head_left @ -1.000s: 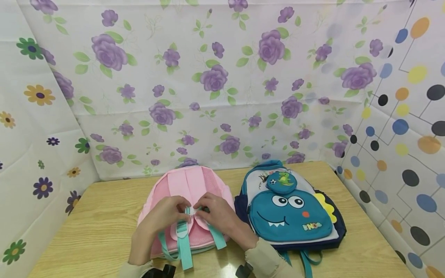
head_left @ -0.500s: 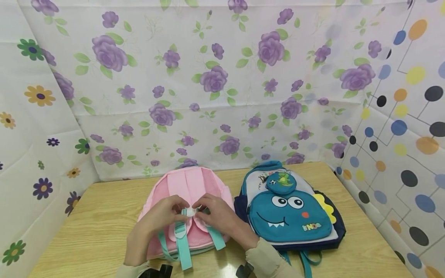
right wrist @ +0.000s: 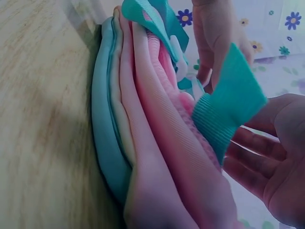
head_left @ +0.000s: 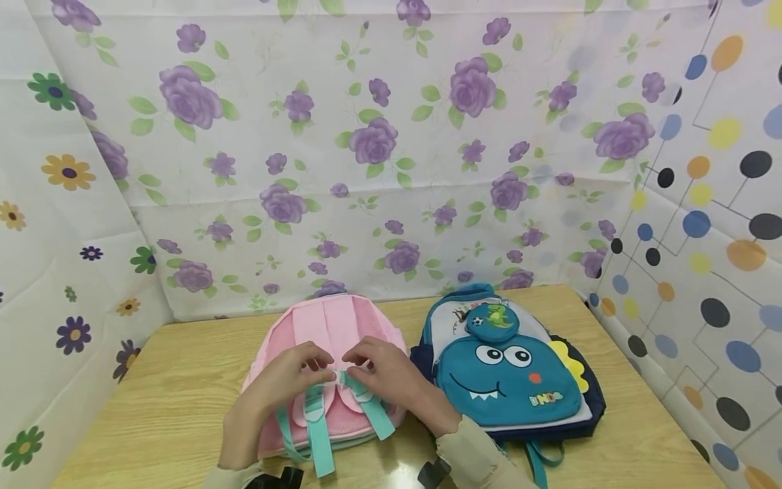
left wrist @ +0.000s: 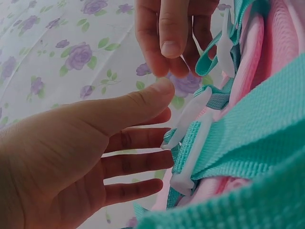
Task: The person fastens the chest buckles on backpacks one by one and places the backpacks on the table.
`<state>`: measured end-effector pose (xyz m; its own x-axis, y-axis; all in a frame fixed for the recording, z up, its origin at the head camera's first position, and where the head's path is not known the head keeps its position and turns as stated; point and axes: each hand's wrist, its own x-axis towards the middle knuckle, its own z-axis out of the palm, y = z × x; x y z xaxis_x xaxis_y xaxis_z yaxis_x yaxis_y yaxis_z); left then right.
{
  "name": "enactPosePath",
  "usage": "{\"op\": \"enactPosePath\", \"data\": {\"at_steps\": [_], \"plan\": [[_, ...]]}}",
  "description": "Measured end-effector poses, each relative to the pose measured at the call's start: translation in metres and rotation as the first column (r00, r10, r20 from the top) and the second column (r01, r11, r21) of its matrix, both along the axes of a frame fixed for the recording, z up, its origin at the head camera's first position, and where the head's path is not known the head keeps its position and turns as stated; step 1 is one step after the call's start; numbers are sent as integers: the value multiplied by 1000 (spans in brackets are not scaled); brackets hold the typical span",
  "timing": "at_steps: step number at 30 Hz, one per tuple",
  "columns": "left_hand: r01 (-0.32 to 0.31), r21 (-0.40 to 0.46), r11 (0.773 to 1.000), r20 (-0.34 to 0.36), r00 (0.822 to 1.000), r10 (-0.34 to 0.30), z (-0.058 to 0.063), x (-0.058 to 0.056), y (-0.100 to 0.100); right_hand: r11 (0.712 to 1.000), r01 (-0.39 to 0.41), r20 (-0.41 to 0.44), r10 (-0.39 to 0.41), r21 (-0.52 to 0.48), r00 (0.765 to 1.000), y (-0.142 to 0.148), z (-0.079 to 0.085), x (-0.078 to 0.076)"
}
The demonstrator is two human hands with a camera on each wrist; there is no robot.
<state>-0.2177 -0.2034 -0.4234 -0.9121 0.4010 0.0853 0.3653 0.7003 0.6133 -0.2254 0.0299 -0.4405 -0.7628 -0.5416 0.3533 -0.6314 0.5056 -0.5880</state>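
Observation:
A pink backpack [head_left: 326,326] lies with its back panel and shoulder straps up. Teal webbing straps [head_left: 320,445] hang over its lower end, and a white plastic buckle [left wrist: 193,109] sits on the webbing across the middle. My left hand [head_left: 290,373] is at the buckle's left side; in the left wrist view its fingers are extended and hold nothing, with the fingertips close to the white plastic. Opposite it, my right hand [head_left: 387,373] hovers over the right strap with loosely bent fingers, gripping nothing that I can see. Whether any fingertip touches the webbing is unclear.
To the right lies a teal and navy dinosaur backpack [head_left: 507,380], close beside my right forearm. Both bags are on a wooden table [head_left: 165,380]. Flowered cloth [head_left: 342,149] hangs behind, and dotted cloth [head_left: 715,272] covers the right side.
Earlier both hands pinched the white buckle between them. Since then the fingers have loosened and drawn slightly apart, letting go of it. The right strap end has shifted a little.

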Motion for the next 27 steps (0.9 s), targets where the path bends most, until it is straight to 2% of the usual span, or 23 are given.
{"op": "enactPosePath", "data": {"at_steps": [8,13,27], "plan": [[0,-1,1000,-16,1000,0,0,2,0,1000,7,29,-6,-11,1000,15,7,-1],[0,3,1000,-18,1000,0,0,2,1,999,45,63,-44,-18,997,29,8,-1],[11,1,1000,-13,1000,-11,-1,1,3,987,155,-23,-156,-42,987,70,7,-3]]}}
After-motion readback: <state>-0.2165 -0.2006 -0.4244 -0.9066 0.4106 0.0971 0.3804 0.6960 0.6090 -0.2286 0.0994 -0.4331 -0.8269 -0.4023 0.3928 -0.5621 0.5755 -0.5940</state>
